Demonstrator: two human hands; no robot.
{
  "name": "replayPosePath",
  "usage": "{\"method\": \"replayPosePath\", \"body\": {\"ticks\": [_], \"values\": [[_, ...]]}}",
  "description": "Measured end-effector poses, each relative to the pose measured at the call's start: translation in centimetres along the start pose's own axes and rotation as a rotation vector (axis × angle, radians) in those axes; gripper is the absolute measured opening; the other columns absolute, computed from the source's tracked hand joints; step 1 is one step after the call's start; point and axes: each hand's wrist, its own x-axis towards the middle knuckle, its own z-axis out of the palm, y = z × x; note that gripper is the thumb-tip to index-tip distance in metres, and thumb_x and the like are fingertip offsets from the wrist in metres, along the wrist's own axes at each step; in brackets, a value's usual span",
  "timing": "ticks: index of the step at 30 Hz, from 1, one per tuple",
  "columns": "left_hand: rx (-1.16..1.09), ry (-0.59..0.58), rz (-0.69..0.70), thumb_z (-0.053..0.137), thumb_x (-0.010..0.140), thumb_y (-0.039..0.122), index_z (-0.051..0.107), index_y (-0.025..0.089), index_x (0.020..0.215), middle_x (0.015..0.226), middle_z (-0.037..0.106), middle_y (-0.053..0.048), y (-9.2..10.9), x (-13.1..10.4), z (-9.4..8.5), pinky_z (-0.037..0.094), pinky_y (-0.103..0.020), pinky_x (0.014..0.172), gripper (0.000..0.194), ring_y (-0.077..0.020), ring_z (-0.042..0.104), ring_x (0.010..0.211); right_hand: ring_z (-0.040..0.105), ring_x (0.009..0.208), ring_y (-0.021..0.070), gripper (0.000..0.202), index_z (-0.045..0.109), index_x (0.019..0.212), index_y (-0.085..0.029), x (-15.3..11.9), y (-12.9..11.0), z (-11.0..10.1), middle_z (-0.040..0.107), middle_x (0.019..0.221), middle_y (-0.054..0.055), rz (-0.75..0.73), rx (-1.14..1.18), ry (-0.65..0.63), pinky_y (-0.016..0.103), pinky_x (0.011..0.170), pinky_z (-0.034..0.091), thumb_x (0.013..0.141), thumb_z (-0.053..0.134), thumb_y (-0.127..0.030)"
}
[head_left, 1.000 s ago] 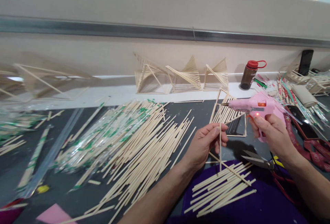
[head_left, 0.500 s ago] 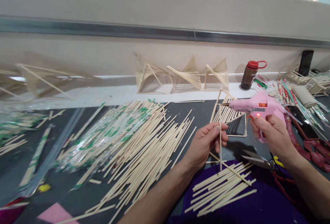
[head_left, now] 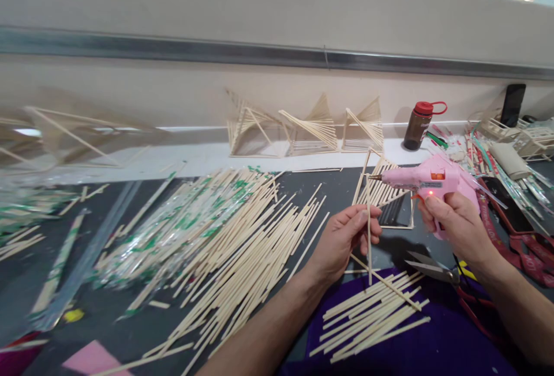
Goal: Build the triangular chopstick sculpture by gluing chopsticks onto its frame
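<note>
Left fingers (head_left: 357, 221) pinch a stick (head_left: 369, 234) midway; right fingers (head_left: 440, 209) curl round a glue gun (head_left: 426, 171), its nozzle (head_left: 376, 178) beside the stick's top.

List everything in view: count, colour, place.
Glue gun: one, pink, held at right
Held stick: one, pale, left of glue gun
Slatted frame: one, pale, beyond glue gun
Cut sticks: many, pale, on purple surface
Loose sticks: many, pale, centre foreground
Wrapped sticks: many, pale, in clear-green wrap, farther left
Stick structures: three, pale, along wall; others blurred, far left
Bottle: one, brown, red lid, by wall
Scissors: one pair, grey blades, lower right
Upright phone: one, black, far right
Paper: one, pink, lower left
Smaller clutter: uncounted, mixed colours, far right
Left hand: one, bare, pinching held stick
Right hand: one, bare, gripping glue gun
</note>
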Motion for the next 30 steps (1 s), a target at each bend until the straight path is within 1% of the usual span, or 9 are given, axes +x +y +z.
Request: {"method": "replayPosePath", "body": {"ticks": [6, 11, 23, 27, 30], "values": [[0.011, 0.001, -0.018, 0.071, 0.078, 0.039, 0.069, 0.015, 0.084, 0.061, 0.064, 0.000, 0.00, -0.12, 0.05, 0.037, -0.016, 0.038, 0.025, -0.0078, 0.057, 0.049, 0.041, 0.051, 0.0098, 0.045, 0.048, 0.056, -0.018, -0.02, -0.13, -0.07, 0.045, 0.054, -0.002, 0.002, -0.015, 0.008, 0.026, 0.051, 0.030, 0.093, 0.049, -0.044], [-0.017, -0.001, -0.028, 0.073, 0.076, 0.041, 0.069, 0.015, 0.085, 0.059, 0.063, 0.001, 0.10, -0.07, 0.00, 0.036, -0.015, 0.037, 0.028, -0.0074, 0.055, 0.047, 0.040, 0.050, 0.0089, 0.045, 0.048, 0.055, -0.018, 0.03, -0.59, -0.15, 0.044, 0.054, -0.002, -0.035, 0.005, 0.002, 0.025, 0.050, 0.030, 0.094, 0.048, -0.041], [-0.030, -0.014, -0.042, 0.075, 0.073, 0.042, 0.069, 0.014, 0.084, 0.058, 0.063, 0.001, 0.20, -0.18, 0.08, 0.038, -0.014, 0.037, 0.031, -0.0073, 0.054, 0.045, 0.040, 0.050, 0.0080, 0.048, 0.048, 0.055, -0.017, -0.05, -0.40, -0.05, 0.045, 0.053, -0.002, -0.046, 0.018, -0.043, 0.024, 0.049, 0.029, 0.095, 0.048, -0.043], [-0.025, -0.016, -0.026, 0.073, 0.076, 0.041, 0.069, 0.014, 0.085, 0.058, 0.063, 0.001, 0.18, -0.19, 0.13, 0.037, -0.014, 0.037, 0.028, -0.0067, 0.053, 0.045, 0.041, 0.050, 0.0080, 0.048, 0.047, 0.055, -0.017, -0.05, -0.38, -0.05, 0.045, 0.053, -0.002, -0.048, 0.015, -0.045, 0.024, 0.048, 0.029, 0.095, 0.048, -0.044], [-0.020, -0.021, -0.020, 0.071, 0.078, 0.040, 0.069, 0.015, 0.084, 0.058, 0.062, 0.001, 0.15, -0.19, 0.10, 0.036, -0.014, 0.037, 0.026, -0.0065, 0.053, 0.044, 0.040, 0.049, 0.0081, 0.048, 0.047, 0.054, -0.017, -0.01, -0.60, -0.02, 0.045, 0.052, -0.002, -0.049, 0.011, -0.017, 0.023, 0.048, 0.029, 0.093, 0.049, -0.045]]}}
